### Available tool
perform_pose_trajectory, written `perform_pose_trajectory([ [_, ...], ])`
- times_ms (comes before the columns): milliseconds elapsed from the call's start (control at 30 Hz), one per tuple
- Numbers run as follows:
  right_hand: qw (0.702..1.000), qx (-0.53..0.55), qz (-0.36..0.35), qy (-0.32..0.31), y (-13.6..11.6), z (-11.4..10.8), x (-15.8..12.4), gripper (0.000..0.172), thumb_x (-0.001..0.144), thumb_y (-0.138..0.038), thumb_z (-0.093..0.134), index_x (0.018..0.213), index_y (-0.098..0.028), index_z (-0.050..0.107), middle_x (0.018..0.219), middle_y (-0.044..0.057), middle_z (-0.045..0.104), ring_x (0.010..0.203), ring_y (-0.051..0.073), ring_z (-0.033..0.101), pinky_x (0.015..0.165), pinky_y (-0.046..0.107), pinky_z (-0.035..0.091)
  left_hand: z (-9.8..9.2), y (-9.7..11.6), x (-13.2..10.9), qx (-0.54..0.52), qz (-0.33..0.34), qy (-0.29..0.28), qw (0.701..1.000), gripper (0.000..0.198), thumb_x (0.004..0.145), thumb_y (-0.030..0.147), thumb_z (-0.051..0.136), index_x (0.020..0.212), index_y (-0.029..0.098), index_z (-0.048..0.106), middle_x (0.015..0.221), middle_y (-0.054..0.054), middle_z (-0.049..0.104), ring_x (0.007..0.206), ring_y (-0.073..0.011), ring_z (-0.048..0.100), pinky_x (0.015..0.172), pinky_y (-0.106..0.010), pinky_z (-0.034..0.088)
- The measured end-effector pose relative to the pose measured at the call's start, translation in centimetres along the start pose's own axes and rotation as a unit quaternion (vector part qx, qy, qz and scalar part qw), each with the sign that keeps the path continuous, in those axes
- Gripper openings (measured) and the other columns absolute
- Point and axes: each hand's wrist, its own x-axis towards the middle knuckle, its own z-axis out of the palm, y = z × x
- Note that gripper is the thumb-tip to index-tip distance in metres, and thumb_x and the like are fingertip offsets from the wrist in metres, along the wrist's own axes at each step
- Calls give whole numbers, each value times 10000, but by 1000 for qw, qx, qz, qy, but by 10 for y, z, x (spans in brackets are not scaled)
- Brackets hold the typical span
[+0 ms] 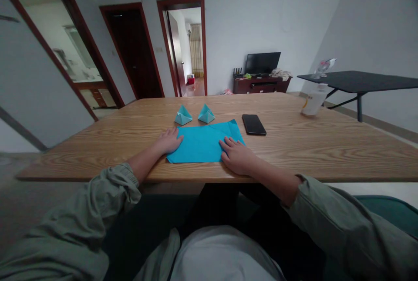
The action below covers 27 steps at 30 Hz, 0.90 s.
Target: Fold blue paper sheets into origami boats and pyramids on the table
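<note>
So there's a sheet of bright blue paper lying on the wooden table, right up near the close edge and pretty much dead centre, in front of the person sitting there. Both hands are down on it. The left hand is at the left edge, palm down, thumb on the paper and the other fingers up by the far left corner, loose and not pinching anything that I can see. The right hand is over the near right corner, also palm down with the fingers fanned out on the paper, so again no real grip, just resting flat or pressing, can't tell how hard. The paper's long side runs left to right, and there's a crease line showing near the far right corner. Just past the far edge sit two little folded paper shapes in a lighter blue, pointy like tiny pyramids, a left one and a right one, side by side but not touching. A black phone lies flat to the right of the paper, near it but apart. Way over on the right side of the table stands a pale plastic container. Further back there's a black table, plus a TV on a dark red cabinet against the wall
</note>
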Motion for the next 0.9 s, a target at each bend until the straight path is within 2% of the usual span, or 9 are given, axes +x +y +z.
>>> perform_pose_trajectory([
  [100, 1000, -10, -26, 5, 14, -2, -26, 630, 961, -458, 246, 1479, -106, 311, 1535, 162, 252, 1421, 312, 223, 1133, 488, 229, 0, 0, 0, 3, -1, 5, 1000, 766, 913, 570, 127, 1514, 98, 174, 1577, -114, 140, 1441, -328, 152, 1145, -508, 150],
  [233, 1000, -5, -13, 7, 28, -4, -50, 743, 931, -614, 209, 1498, -139, 268, 1544, 125, 226, 1428, 295, 199, 1145, 483, 222, -2, -2, -1, 1, 2, -2, 1000, 768, 910, 583, 135, 1515, 111, 177, 1579, -110, 127, 1447, -314, 139, 1147, -491, 151],
  [433, 999, -8, -32, 40, 34, -3, -73, 728, 932, -616, 221, 1494, -159, 284, 1527, 107, 272, 1423, 267, 226, 1155, 469, 224, -3, -7, -3, 1, 14, -5, 1000, 783, 901, 607, 157, 1513, 119, 183, 1570, -121, 157, 1449, -298, 141, 1144, -476, 167],
  [567, 997, -22, -19, 66, 34, -1, -85, 733, 925, -619, 248, 1497, -162, 277, 1524, 108, 280, 1417, 265, 247, 1153, 468, 237, 1, -12, -3, -3, 28, -3, 1000, 769, 905, 599, 166, 1512, 126, 189, 1571, -119, 156, 1448, -294, 145, 1144, -472, 164],
  [667, 997, -29, -18, 70, 33, 0, -91, 724, 925, -614, 250, 1493, -167, 289, 1520, 104, 290, 1417, 266, 246, 1149, 479, 244, -12, -7, -7, -8, 19, -15, 1000, 743, 908, 581, 208, 1503, 135, 225, 1570, -128, 169, 1441, -324, 161, 1133, -513, 172],
  [733, 997, -28, -15, 70, 32, 0, -92, 722, 921, -618, 254, 1491, -176, 295, 1518, 101, 295, 1413, 273, 254, 1142, 491, 253, -34, 11, -16, -5, 15, -24, 1000, 708, 891, 567, 313, 1484, 181, 286, 1572, -122, 173, 1420, -380, 195, 1105, -586, 175],
  [767, 997, -27, -13, 72, 31, 1, -91, 722, 919, -620, 259, 1491, -180, 296, 1518, 100, 296, 1411, 277, 258, 1139, 496, 258, -47, 25, -24, -4, 24, -8, 1000, 695, 881, 551, 366, 1481, 209, 293, 1579, -110, 149, 1420, -392, 183, 1100, -610, 152],
  [833, 997, -26, -9, 77, 28, 1, -90, 721, 917, -619, 268, 1491, -184, 296, 1517, 100, 299, 1410, 284, 260, 1135, 506, 260, -72, 63, -43, -37, 87, 64, 993, 660, 905, 530, 340, 1482, 215, 286, 1584, -91, 144, 1438, -362, 137, 1122, -590, 108],
  [900, 996, -30, -5, 84, 27, 3, -88, 716, 917, -613, 275, 1490, -184, 301, 1514, 102, 307, 1412, 284, 256, 1135, 508, 256, -85, 109, -65, -87, 171, 115, 975, 638, 933, 525, 264, 1476, 191, 294, 1574, -88, 195, 1442, -319, 158, 1142, -553, 101],
])
